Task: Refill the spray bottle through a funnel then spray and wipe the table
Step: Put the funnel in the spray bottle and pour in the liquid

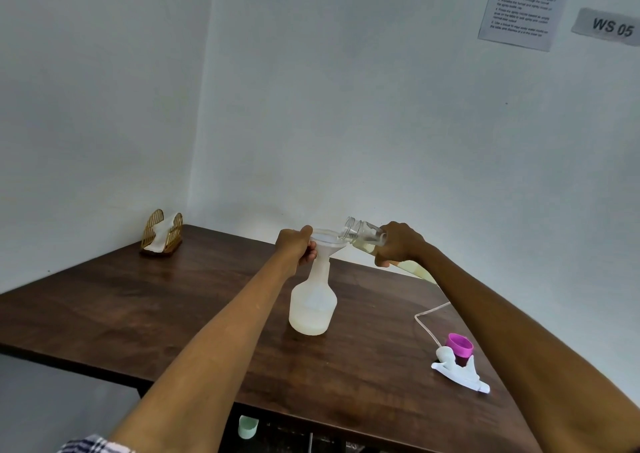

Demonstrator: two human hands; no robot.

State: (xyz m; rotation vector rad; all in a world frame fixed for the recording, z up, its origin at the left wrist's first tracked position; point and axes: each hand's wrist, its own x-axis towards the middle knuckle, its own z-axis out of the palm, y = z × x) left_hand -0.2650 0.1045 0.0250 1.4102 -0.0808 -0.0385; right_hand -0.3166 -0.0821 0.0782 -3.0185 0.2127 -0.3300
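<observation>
Head view looks down on a translucent white plastic spray bottle (313, 305) standing upright near the middle of a dark brown wooden desk (180, 300), with a low layer of pale liquid in its base. A white plastic funnel (327, 241) sits in the bottle's neck. The left hand (296, 245) wraps the funnel's near rim and stem just above the bottle neck, its grip closed with the thumb over the rim and the fingers curled beneath. To the right of the bottle, the right hand (398, 245) closes its grip round a clear glass refill bottle (363, 236), which is tilted with its open mouth over the funnel's bowl and yellowish liquid lying along its lower side. Whether liquid is flowing cannot be told.

Right of the spray bottle and nearer the camera, a white trigger sprayer head (459, 369) lies on its side on the desk, its thin clear dip tube (427, 317) curving back toward the right forearm. A purple plastic cap (460, 344) stands touching the sprayer head's far side. Far left of the bottle, at the desk's back corner, a gold wire napkin holder (162, 233) holds white tissue. On the wall above and right of the bottle hang a printed instruction sheet (526, 4) and a label reading "WS 05" (611, 27).
</observation>
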